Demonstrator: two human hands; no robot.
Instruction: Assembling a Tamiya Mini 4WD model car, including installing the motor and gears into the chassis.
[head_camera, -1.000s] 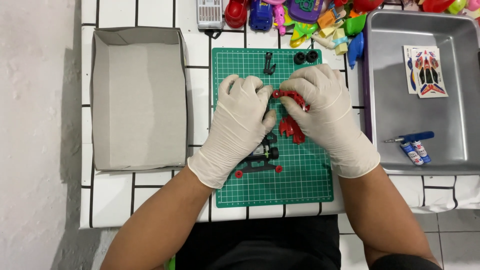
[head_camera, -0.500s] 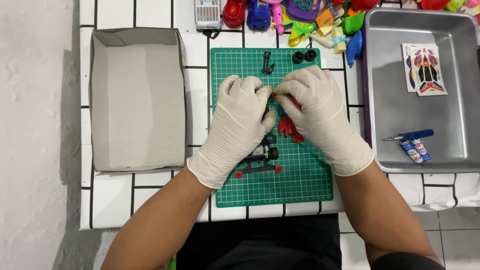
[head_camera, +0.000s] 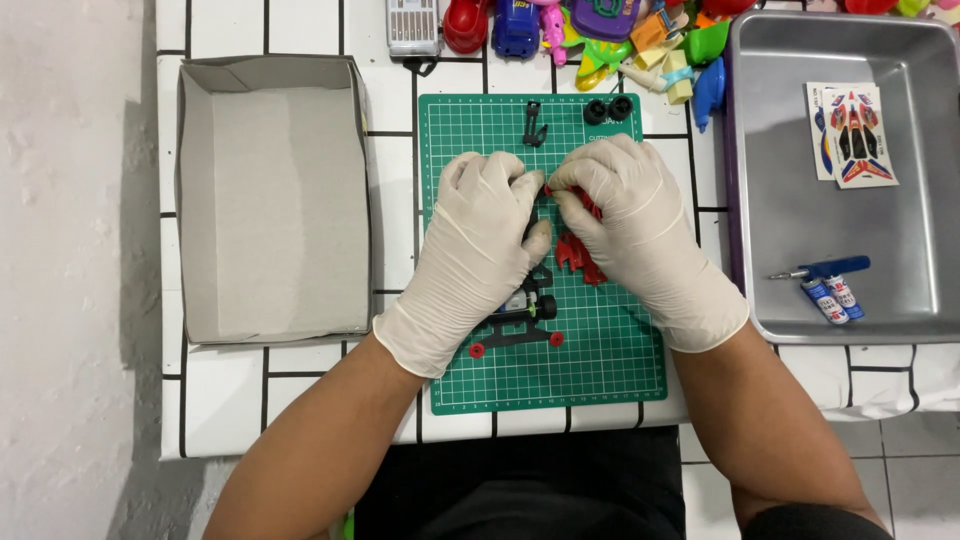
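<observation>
Nearest the person, a green cutting mat (head_camera: 600, 370) lies on a white tiled table (head_camera: 300, 400) beside a pale wall, with a black toy chassis (head_camera: 520, 315) on its near part, and above that the gloved left hand (head_camera: 475, 250) and right hand (head_camera: 640, 225) meet, fingertips pinched together on a small red plastic part (head_camera: 578, 205) over the mat's middle, though how each finger grips it is hidden. Farther out sit an empty cardboard box (head_camera: 270, 200), a metal tray (head_camera: 780, 200) holding a sticker sheet (head_camera: 850, 135), and bright toys (head_camera: 600, 30) along the far edge. Against half a second ago, the hands have barely shifted and everything else lies as it did.
</observation>
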